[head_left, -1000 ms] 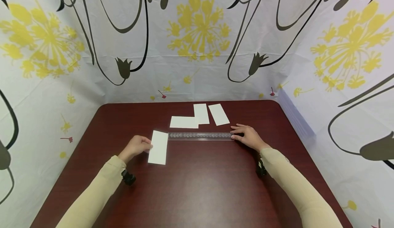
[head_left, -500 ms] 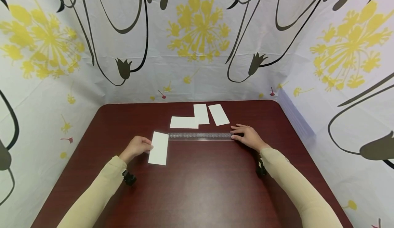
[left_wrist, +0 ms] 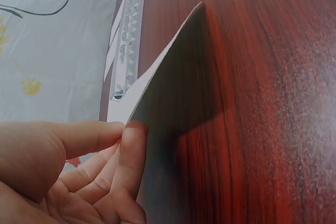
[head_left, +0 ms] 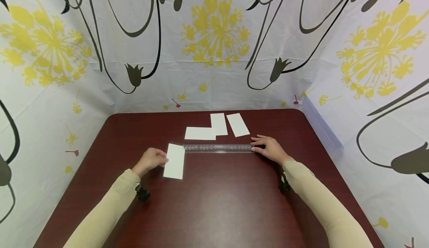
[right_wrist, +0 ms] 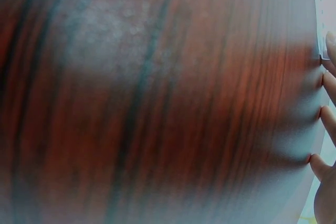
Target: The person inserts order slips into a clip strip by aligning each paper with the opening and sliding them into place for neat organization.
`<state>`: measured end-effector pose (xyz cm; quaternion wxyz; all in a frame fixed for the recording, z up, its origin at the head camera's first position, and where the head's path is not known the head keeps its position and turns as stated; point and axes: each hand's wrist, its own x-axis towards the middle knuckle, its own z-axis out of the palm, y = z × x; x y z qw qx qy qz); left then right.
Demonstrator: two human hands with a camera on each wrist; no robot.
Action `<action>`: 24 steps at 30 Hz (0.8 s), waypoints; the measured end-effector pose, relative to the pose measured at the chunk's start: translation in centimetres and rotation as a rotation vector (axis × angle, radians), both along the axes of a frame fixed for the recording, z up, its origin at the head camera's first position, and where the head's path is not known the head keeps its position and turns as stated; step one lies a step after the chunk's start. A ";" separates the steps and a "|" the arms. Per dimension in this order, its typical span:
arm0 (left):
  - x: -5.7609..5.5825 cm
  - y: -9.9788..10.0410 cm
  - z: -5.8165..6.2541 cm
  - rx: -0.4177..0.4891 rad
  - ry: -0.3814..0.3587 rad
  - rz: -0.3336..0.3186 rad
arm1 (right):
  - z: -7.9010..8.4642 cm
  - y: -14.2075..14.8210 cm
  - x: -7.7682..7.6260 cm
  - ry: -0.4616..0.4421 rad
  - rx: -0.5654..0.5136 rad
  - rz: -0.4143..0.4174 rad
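My left hand (head_left: 151,160) pinches a white card (head_left: 174,161) by its left edge between thumb and fingers. In the left wrist view the card (left_wrist: 181,77) stands tilted, its near edge lifted and its shaded underside facing the camera. Just beyond its upper right corner lies a clear plastic ruler (head_left: 218,149), with a row of round shapes along it. At the ruler's right end rests my right hand (head_left: 270,149), fingers spread and fairly straight, thumb touching the end. The right wrist view catches only some fingertips (right_wrist: 317,162) at its right edge.
Behind the ruler lie three more white cards: one sideways (head_left: 200,133), one upright (head_left: 219,124) overlapping it, and one slanted (head_left: 238,125). They sit on a dark red-brown table (head_left: 228,203). A floral cloth (head_left: 214,84) hangs around its back and sides.
The card in my left hand has shifted slightly right, towards the ruler's left end. My right hand and the ruler have stayed put.
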<state>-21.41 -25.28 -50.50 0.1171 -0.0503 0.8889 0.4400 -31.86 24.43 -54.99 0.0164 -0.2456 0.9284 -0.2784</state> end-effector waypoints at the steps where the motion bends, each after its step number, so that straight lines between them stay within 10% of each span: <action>1: 0.0 0.1 0.0 0.001 0.001 0.001 | 0.0 0.0 0.0 -0.001 -0.002 0.000; 24: -0.1 0.6 0.0 -0.013 -0.041 0.019 | 0.0 -0.1 0.1 -0.002 0.000 -0.006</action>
